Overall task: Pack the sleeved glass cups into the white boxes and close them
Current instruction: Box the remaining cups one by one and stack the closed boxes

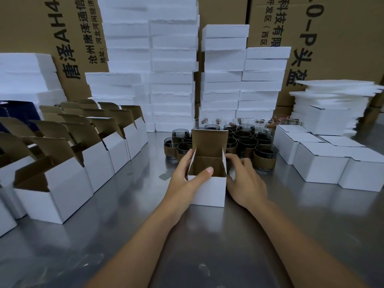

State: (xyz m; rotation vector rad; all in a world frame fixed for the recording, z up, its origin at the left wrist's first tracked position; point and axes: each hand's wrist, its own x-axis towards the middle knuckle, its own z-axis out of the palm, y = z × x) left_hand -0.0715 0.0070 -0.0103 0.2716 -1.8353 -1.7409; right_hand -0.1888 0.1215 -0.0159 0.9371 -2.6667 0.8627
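Observation:
An open white box [207, 190] with a brown inside stands at the middle of the steel table, its lid upright at the back. It looks empty. My left hand [187, 177] grips its left wall, thumb over the front rim. My right hand [245, 179] rests against its right side with fingers curled at the side flap. Behind the box stand several dark glass cups with brown sleeves [265, 157].
Several open white boxes [60, 190] stand in rows at the left. Closed white boxes [320, 165] sit at the right. White foam blocks [172, 80] and brown cartons [342, 38] are stacked at the back. Bare steel table [207, 246] lies in front.

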